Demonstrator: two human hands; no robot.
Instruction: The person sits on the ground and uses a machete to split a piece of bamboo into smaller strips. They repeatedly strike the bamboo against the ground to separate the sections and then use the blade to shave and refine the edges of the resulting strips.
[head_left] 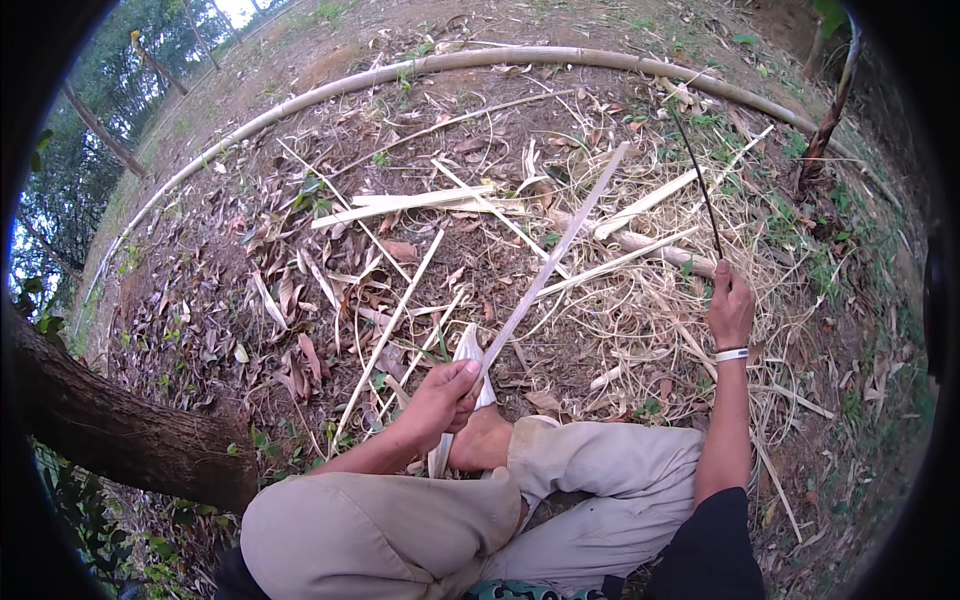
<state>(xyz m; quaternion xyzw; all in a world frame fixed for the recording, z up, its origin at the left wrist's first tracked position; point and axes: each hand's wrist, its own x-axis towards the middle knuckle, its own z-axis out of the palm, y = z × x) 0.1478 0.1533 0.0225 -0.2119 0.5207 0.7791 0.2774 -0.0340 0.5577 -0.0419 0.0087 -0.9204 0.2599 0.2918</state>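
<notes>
My left hand [448, 402] is closed round the lower end of a long, flat, pale bamboo strip [545, 268], which slants up and away to the right. Below that hand are my bare foot [482, 440] and a pale, folded piece of husk or cloth [468, 345]. Out to the right, my right hand [731, 312], with a white band at the wrist, grips a long, thin, dark tool [697, 180] pointing away from me. It looks like a blade seen edge-on, but I cannot tell for sure. The two hands are well apart.
Split pale strips [400, 203] lie across dry leaves ahead. Thin curled shavings [640, 310] cover the ground to the right, around a short bamboo piece [665, 252]. A long bamboo pole [480, 60] crosses the far side. A thick trunk [130, 430] leans in at left.
</notes>
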